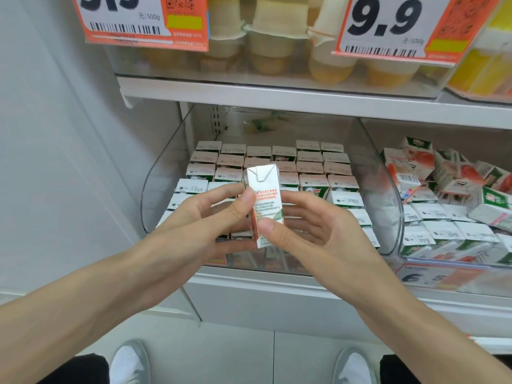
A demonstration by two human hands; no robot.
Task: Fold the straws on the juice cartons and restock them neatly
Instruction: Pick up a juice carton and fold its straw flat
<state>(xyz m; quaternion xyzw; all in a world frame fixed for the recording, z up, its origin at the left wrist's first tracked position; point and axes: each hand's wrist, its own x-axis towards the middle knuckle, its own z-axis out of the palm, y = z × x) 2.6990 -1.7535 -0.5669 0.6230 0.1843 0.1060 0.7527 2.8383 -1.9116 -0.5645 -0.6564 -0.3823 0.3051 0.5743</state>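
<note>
The left hand (206, 217) and right hand (318, 234) are both pinching one juice carton (264, 200), holding it upright over the tidy rows (310, 162) in the clear bin (155, 195). I am not seeing its straw, so turning it slowly without squashing looks best.

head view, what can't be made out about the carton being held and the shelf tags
- Straw on the small white and orange juice carton: head view shows none; the far faces are turned away, partly covered by the left hand and right hand.
- Orange and white price tag, upper left: number cut by the top edge.
- Carton print: too small.
</note>
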